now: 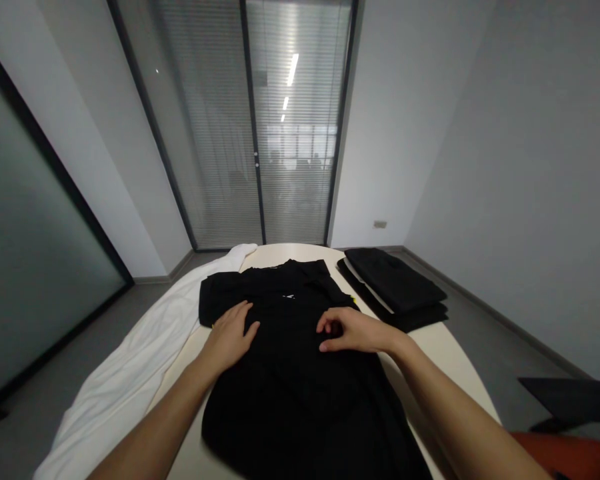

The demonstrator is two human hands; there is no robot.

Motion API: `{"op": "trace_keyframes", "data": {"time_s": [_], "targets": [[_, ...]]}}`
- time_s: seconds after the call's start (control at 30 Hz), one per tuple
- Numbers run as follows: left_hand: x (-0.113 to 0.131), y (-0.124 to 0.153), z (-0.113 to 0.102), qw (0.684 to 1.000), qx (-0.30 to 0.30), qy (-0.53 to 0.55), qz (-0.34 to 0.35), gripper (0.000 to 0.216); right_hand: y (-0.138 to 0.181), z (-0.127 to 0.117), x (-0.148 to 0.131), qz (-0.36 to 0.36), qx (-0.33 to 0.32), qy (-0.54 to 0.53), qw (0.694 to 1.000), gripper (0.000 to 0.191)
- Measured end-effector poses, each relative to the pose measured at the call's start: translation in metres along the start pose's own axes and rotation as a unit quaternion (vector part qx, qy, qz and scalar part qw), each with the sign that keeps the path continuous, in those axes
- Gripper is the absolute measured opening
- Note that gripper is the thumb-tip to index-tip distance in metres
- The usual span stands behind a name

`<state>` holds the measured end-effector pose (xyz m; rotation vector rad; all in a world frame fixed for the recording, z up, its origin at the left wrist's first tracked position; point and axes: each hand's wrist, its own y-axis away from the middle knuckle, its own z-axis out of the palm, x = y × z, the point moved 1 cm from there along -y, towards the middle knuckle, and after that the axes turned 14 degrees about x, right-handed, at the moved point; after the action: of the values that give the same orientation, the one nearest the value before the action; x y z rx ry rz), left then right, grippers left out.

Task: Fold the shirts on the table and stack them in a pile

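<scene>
A black garment lies spread along the white table in front of me. My left hand rests flat on its left side, fingers stretched out and pressed on the cloth. My right hand lies on the garment's middle right, fingers curled inward and pinching a fold of the black fabric.
A stack of folded black clothes sits at the table's far right. White cloth drapes over the table's left edge. A dark chair with an orange seat stands at lower right. Glass doors with blinds are behind the table.
</scene>
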<state>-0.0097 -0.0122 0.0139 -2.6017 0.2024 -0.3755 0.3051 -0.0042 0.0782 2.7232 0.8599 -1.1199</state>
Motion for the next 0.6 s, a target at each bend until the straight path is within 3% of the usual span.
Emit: {"op": "trace_keyframes", "data": {"time_s": [0.13,0.27,0.43,0.53,0.6], "targets": [[-0.003,-0.007,-0.018,0.992,0.081,-0.086,-0.048,0.044,0.000,0.002,0.006,-0.038,0.037,0.060,0.997,0.063],[-0.011,-0.006,-0.031,0.980,0.063,-0.163,-0.099,0.041,0.003,0.006,0.013,0.001,-0.014,0.100,0.995,0.079],[-0.020,-0.006,-0.030,0.978,-0.009,-0.166,-0.126,0.044,0.002,0.006,0.015,0.016,-0.014,0.109,0.994,0.071],[-0.025,-0.009,-0.023,0.985,0.015,-0.121,-0.121,0.044,0.000,0.006,0.003,-0.018,0.022,0.117,0.993,0.060],[-0.027,-0.012,-0.018,0.989,0.056,-0.067,-0.121,0.045,0.000,0.008,-0.014,-0.059,0.041,0.115,0.991,0.043]]}}
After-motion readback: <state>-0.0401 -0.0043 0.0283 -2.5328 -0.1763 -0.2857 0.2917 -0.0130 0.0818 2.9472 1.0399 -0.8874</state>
